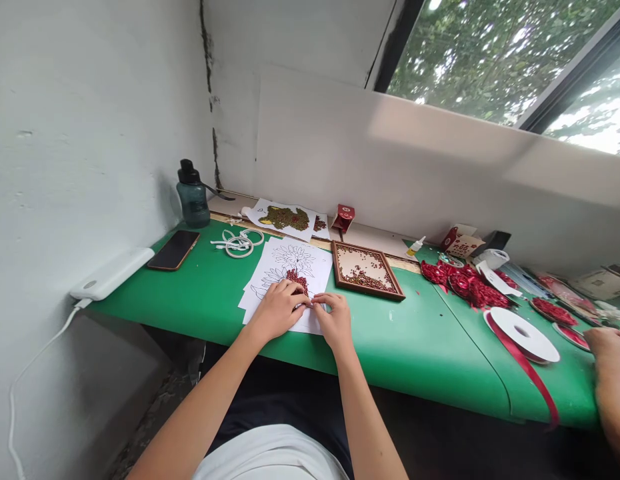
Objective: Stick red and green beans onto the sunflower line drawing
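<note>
A white paper sheet (265, 267) with line-drawn flowers lies on top of other sheets. Dark red beads (297, 277) cover part of the lower flower. My left hand (280, 303) rests on the sheet, fingers curled and thumb drawn in by the beads. Opposite it, my right hand (334, 317) has thumb and forefinger pinched together at the sheet's right side. The fingertips of both hands nearly meet; anything between them is too small to make out. To the right of the sheet is a wooden-framed tray (363, 257) with loose red and brownish beads.
Left stand a phone (174, 251), white power bank (113, 273), bottle (193, 200) and white rings (239, 245). Behind are a beaded picture (285, 220), red box (344, 217) and glue bottle (415, 247). Right are red trimmings (473, 287), a ribbon spool (525, 335) and another person's hand (610, 353).
</note>
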`<action>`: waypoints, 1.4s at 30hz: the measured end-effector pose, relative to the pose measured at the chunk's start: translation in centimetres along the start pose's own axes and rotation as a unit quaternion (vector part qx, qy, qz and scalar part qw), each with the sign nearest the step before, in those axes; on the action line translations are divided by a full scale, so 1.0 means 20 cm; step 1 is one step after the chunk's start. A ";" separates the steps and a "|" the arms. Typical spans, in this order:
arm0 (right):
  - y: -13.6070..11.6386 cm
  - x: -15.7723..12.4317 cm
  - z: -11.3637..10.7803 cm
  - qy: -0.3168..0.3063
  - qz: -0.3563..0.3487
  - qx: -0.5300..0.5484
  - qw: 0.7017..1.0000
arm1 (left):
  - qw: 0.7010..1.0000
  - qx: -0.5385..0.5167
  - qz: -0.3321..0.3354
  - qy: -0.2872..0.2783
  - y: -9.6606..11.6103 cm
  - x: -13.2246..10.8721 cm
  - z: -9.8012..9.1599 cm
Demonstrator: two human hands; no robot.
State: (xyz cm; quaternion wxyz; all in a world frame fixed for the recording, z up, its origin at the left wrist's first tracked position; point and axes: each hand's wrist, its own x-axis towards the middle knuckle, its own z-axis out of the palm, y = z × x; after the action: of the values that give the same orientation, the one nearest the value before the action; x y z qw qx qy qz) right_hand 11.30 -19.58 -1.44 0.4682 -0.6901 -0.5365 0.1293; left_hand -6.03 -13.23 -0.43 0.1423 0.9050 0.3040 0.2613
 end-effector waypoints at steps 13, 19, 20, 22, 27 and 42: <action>0.01 0.00 0.00 0.009 -0.003 0.006 1.000 | 0.999 -0.038 -0.024 0.015 0.00 0.00 -0.01; 0.02 0.00 0.01 0.006 -0.003 0.005 1.000 | 1.000 -0.025 -0.010 0.010 -0.01 0.00 0.00; 0.02 0.00 0.01 0.004 -0.003 0.003 1.000 | 1.000 -0.023 -0.009 0.008 -0.01 0.00 0.00; 0.01 0.00 0.01 0.001 -0.003 0.000 1.000 | 1.000 -0.021 -0.008 0.005 -0.01 0.00 0.00; 0.01 0.00 0.01 -0.001 -0.001 0.002 1.000 | 1.000 -0.014 -0.005 0.006 0.00 0.00 -0.01; 0.01 0.00 0.00 0.017 0.009 0.020 1.000 | 1.000 0.000 -0.001 0.002 -0.01 0.00 0.00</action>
State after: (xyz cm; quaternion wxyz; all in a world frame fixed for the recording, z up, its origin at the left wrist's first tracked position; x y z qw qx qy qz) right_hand 11.37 -19.55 -1.68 0.4898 -0.6875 -0.5197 0.1319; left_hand -6.12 -13.19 -0.52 0.1423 0.9042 0.3055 0.2625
